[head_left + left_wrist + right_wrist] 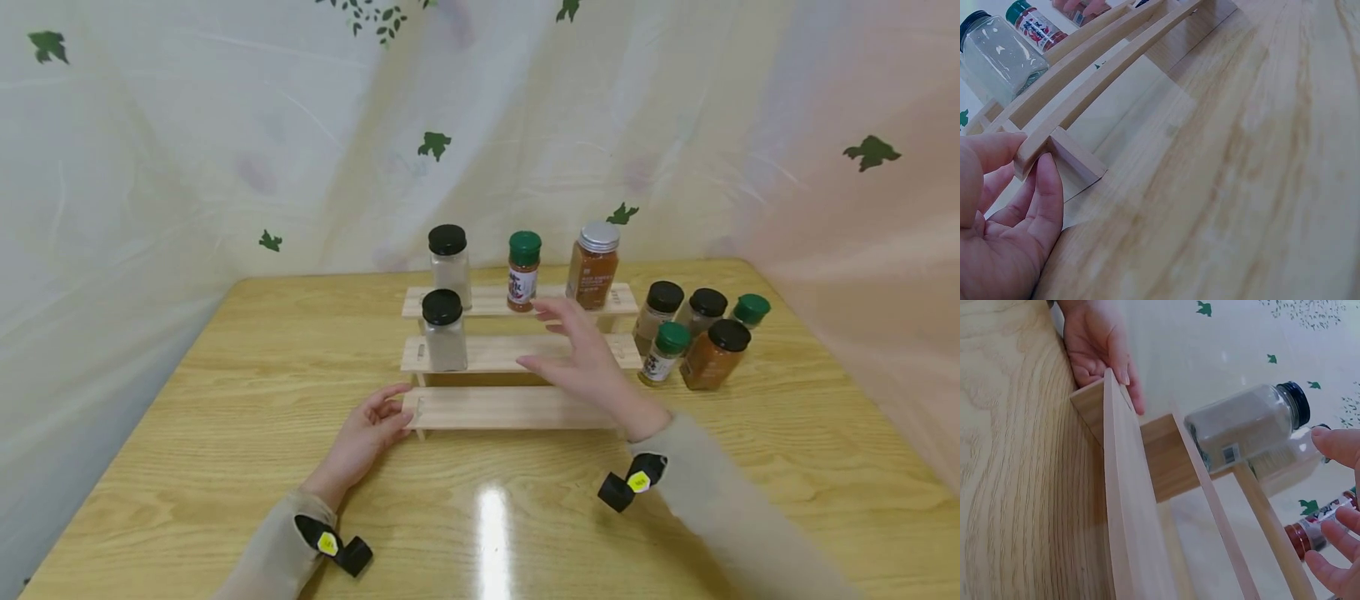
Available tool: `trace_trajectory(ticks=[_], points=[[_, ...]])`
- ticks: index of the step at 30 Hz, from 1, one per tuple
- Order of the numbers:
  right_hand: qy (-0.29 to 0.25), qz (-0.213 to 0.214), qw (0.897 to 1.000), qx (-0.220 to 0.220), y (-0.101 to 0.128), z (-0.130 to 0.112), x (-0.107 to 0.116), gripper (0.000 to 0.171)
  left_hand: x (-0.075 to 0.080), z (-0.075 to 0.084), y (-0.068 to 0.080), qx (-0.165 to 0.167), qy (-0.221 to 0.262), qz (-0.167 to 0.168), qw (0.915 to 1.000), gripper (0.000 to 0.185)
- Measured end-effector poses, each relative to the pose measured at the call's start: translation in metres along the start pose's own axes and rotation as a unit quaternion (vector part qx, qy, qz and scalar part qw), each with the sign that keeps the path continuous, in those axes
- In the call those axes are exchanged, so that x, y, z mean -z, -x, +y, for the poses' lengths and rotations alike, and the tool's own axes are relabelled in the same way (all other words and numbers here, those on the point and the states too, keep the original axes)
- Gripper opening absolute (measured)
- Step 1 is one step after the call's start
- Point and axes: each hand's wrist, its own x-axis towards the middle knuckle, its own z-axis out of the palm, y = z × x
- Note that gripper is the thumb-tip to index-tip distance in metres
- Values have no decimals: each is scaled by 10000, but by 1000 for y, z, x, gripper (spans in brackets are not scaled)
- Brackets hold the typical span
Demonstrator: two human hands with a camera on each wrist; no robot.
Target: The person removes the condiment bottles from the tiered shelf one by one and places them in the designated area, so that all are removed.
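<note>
Nearest to the viewer, two sleeved forearms reach across the glossy wooden table, each with a small black device strapped at the wrist. The left hand rests on the tabletop with fingers straight and loosely spread, fingertips touching the left end of the lowest step of a three-step wooden rack; it seems to steady the rack so it will not slide. The right hand hovers open over the middle step, fingers fanned apart and holding nothing, near the silver-lidded jar of orange spice.

The rack stands mid-table, facing the person. A black-capped clear jar sits at the left of the middle step; on the top step stand another black-capped jar, a green-capped bottle and the silver-lidded jar. Just beside the rack's right end, five more spice jars cluster on the table, within easy reach of that free hand.
</note>
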Motion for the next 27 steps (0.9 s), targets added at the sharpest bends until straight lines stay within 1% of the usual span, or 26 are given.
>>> trace_trajectory(ticks=[5,9,18,24,27], points=[[-265,-115,9996,30,-5,-5,-10,69,0,-1,-2,36,-10,-3,10000,51],[-330,-226,9991,111,-11,-8,-18,72,0,0,-1,31,3,-28,10000,52],[-239,-519,9983,136,-21,-16,-35,76,0,1,2,11,46,-37,10000,52],[-147,-602,9977,290,-27,-20,-41,77,0,1,0,52,-27,-2,10000,51],[0,-685,9970,372,-31,-18,-44,76,0,1,0,25,-32,-1,10000,51]])
